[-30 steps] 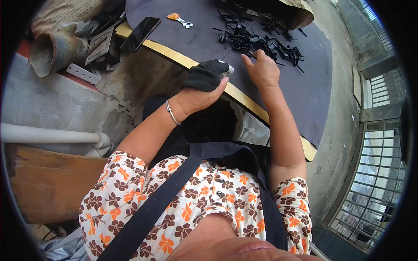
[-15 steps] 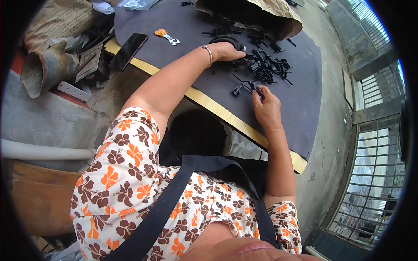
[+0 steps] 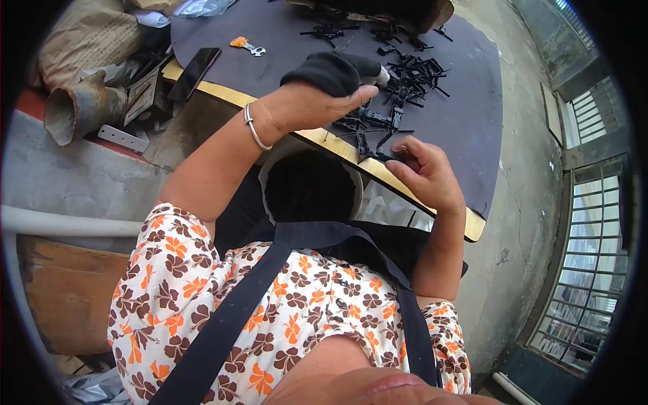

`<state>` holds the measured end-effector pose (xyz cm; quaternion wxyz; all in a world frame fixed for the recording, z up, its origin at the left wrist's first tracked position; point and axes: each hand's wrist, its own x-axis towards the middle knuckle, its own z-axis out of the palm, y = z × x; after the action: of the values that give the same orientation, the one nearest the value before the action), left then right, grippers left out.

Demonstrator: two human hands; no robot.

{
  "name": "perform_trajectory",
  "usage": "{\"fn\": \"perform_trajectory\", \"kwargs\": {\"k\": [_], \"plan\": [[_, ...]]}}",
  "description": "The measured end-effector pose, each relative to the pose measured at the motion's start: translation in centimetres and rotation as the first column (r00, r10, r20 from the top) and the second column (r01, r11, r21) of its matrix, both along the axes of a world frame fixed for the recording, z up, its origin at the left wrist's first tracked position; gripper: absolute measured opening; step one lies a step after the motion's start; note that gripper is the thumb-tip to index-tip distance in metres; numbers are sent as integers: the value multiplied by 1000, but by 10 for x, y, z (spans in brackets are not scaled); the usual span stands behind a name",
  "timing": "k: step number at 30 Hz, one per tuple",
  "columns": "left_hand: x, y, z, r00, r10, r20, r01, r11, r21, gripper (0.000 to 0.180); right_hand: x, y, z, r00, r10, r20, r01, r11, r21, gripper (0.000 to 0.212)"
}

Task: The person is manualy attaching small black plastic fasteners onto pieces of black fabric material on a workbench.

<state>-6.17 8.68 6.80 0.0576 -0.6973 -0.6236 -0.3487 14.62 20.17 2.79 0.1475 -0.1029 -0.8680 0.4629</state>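
My left hand [image 3: 320,94] reaches over the table with a black cloth cover on its fingers and a whitish tip on one. Its thumb and fingers are stretched out beside a heap of small black plastic pieces [image 3: 412,75]. More of these pieces lie just under the thumb, close to the table's near edge. At the right, my right hand [image 3: 432,175] has its fingers curled and its thumb against the end of a black plastic piece [image 3: 368,152] at that edge. The fingers partly hide the grip.
Behind the heap lies an opened brown paper bag [image 3: 439,15], dark inside. An orange-handled wrench-like tool [image 3: 248,46] and a phone [image 3: 194,73] rest on the dark tabletop [image 3: 472,128]. A round dark container [image 3: 309,185] stands below the wooden edge. Metal parts [image 3: 84,108] are at the left.
My left hand has drawn back toward me, and some black pieces have come nearer the table's front edge. My right hand has shifted slightly nearer and to the right.
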Motion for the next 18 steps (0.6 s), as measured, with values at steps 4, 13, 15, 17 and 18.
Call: {"fn": "perform_trajectory", "kwargs": {"k": [4, 13, 15, 17, 18], "plan": [[31, -39, -6, 753, 94, 652, 383, 742, -550, 29, -7, -22, -13, 986, 59, -157, -58, 998, 10, 20], [62, -77, -69, 339, 120, 933, 182, 965, -190, 22, -6, -66, -22, 948, -63, -311, 54, 998, -39, 35], [65, -75, -79, 659, 78, 748, -15, 996, -90, 23, -9, -78, -22, 916, -1, -401, 48, 993, 106, 27], [73, -75, -84, 620, 7, 784, 37, 999, -38, 23, -12, -82, -38, 889, -101, -447, 155, 984, 86, 15], [77, -76, -76, 652, -45, 757, 39, 999, 26, 22, -13, -82, -38, 887, -175, -428, 185, 983, -19, 13]]}}
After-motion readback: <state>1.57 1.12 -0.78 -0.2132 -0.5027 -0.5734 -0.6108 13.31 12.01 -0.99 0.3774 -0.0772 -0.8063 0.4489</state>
